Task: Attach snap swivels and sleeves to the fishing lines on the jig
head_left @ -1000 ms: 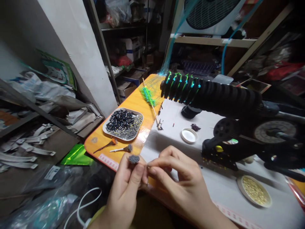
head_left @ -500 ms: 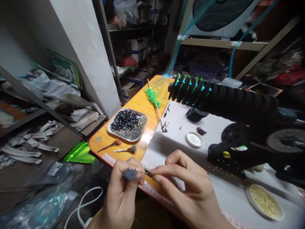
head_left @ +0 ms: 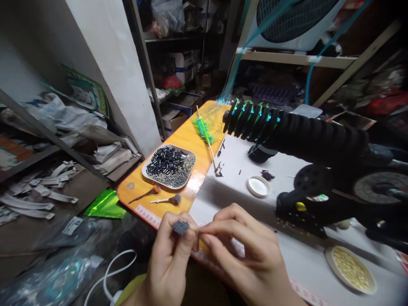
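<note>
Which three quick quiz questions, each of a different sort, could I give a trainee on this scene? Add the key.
1. What is the left hand holding?
A. White cable
B. Grey bundle
C. White lid

2. True or false: the squarish tray holds both black pieces and grey pieces.

3. What colour are the small bits in the round dish at lower right?

Key: 1. B. 2. True. 3. Yellowish.
</note>
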{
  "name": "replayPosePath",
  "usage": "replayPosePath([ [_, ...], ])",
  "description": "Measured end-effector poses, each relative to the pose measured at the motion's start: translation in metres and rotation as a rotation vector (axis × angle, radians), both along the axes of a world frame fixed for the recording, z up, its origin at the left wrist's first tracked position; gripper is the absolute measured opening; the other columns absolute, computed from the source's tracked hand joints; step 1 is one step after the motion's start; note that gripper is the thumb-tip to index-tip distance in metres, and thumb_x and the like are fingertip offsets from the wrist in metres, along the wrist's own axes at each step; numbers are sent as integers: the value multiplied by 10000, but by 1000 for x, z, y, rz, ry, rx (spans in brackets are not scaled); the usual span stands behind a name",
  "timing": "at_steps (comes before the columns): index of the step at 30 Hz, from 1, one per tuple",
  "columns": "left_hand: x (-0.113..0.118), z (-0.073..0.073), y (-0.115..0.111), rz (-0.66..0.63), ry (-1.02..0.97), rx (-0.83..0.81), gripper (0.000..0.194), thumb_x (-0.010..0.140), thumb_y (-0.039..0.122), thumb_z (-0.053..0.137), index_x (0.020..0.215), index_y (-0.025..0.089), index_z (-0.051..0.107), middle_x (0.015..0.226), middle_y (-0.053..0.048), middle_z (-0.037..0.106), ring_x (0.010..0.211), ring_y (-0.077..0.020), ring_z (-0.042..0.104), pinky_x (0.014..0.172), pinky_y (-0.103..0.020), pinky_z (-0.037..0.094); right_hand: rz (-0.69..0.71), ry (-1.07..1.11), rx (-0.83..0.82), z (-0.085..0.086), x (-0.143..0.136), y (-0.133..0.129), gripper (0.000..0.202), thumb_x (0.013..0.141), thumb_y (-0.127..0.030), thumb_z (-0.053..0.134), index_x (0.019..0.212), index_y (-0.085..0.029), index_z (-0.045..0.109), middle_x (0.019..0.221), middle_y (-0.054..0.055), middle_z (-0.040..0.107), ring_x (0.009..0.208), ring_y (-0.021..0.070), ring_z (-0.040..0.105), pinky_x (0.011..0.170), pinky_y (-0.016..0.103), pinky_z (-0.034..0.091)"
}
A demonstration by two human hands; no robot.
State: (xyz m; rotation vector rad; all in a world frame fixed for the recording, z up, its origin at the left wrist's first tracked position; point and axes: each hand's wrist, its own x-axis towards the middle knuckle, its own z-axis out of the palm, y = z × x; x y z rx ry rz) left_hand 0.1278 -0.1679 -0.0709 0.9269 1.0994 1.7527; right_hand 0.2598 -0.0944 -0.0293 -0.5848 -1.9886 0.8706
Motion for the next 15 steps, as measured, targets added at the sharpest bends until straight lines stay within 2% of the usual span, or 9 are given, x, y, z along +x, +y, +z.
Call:
replayPosePath([
  [4,0,8,7,135,-46,83,238,1025,271,471,791,232,473,691,38,420,650,-126,418,621,-240,409,-6,-88,199,-5,-3,-6,121,885,-57,595,910,-160,654,797,68,615,706,157,607,580,247,523],
  [8,10,12,11,233,-2,38,94,949,228,618,898,259,546,736,37,496,649,-123,485,596,-238,432,-14,-132,356,-9,-4,-10,133,897,-62,590,968,-173,607,775,61,607,672,157,575,547,252,499],
  [10,9,15,14,265,-1,57,46,956,219,601,971,261,591,691,42,483,601,-114,472,561,-224,427,-42,-146,399,-11,-2,-9,143,891,-57,589,964,-180,584,750,51,592,647,159,563,540,265,489],
  [13,-16,22,19,331,-83,195,178,1005,207,467,955,238,634,586,63,366,497,-99,375,490,-199,382,-107,-153,414,-12,1,-7,199,871,-15,582,970,-186,558,771,56,586,655,167,573,566,285,486],
  [14,-31,26,21,381,-68,235,222,1008,204,438,959,230,653,598,55,385,499,-102,391,494,-206,393,-102,-158,403,-11,2,-6,210,874,-6,572,984,-184,555,799,64,594,674,166,585,582,283,490],
  [15,-48,29,21,406,41,226,223,992,201,459,969,226,679,698,18,505,608,-124,501,595,-237,462,-83,-163,384,-11,3,-6,218,880,1,559,997,-182,552,827,72,604,696,164,597,600,276,497],
])
